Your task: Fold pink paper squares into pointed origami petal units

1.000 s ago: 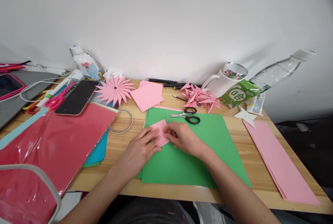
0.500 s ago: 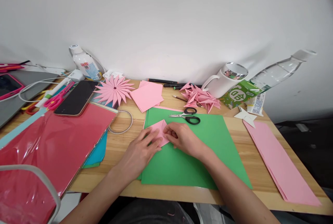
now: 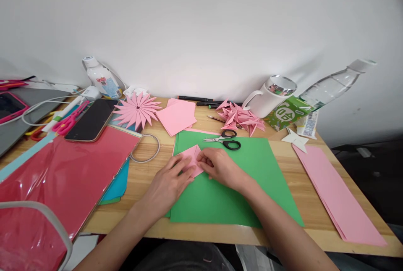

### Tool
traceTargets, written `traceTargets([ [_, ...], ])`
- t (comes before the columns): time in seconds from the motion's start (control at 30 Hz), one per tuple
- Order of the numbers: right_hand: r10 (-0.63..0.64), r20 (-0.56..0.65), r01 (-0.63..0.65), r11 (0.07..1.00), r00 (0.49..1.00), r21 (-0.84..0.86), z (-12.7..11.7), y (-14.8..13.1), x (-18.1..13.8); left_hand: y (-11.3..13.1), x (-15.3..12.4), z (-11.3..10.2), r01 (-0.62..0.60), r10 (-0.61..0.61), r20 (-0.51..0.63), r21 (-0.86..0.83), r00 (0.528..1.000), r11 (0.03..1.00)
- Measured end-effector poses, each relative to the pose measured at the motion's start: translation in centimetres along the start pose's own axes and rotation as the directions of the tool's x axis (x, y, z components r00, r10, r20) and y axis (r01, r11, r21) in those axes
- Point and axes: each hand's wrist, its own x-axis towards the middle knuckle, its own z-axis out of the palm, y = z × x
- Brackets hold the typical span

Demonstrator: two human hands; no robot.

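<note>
On worktop's green sheet (image 3: 239, 199), pink paper (image 3: 189, 156) – my L hand (image 3: 170, 182) flat on it, grip apart, R hand (image 3: 221, 167) grip pinched on its edge, scissors (image 3: 225, 141) just behind.

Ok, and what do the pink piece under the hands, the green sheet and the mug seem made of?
Pink piece: thin matte paper, holding sharp creases. Green sheet: matte paper or light card, flat, evenly coloured. Mug: smooth white body, probably ceramic or coated metal; its top is mirror-shiny, seemingly metal.
</note>
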Motion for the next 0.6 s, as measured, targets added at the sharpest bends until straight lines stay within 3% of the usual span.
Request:
traceTargets([
  [0.37, -0.064, -0.038, 0.064, 0.998, 0.997, -0.02, -0.04, 0.51, -0.3, -0.01, -0.19, 0.02, 0.06, -0.06, 0.068, 0.0, 0.996, 0.998],
  [0.6, -0.064, 0.085, 0.073, 0.992, 0.994, -0.105, -0.51, 0.22, -0.88, 0.24, 0.2, -0.05, 0.109, -0.107, 0.05, -0.049, 0.993, 0.993],
])
